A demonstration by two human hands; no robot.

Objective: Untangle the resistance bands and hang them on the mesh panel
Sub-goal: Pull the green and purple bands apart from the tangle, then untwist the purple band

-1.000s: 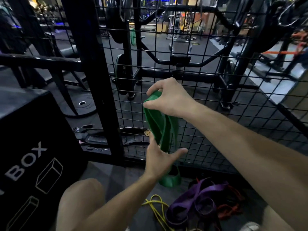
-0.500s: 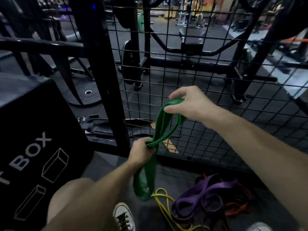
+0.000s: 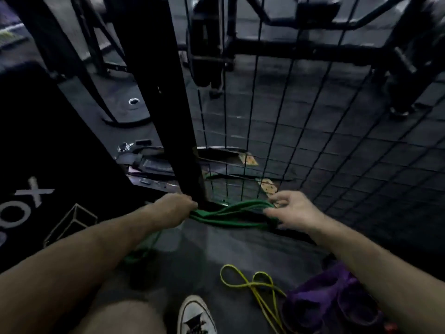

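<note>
Beyond the fingers stands the mesh panel. The green band stretches between the left hand, fisted around one end, and the right hand, fingers loosely curled on the other. That looser hold risks slipping, letting the band snap back.

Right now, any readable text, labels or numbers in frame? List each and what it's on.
"ox" in white letters, cut off at the frame's left edge, on the side of the black box, above white outline drawings of cuboids.
Shoe: a dark mark on the white toe, too blurred to read.
Green band, yellow band, purple band: no readable print.
Mesh panel: no sign or label seen.
</note>
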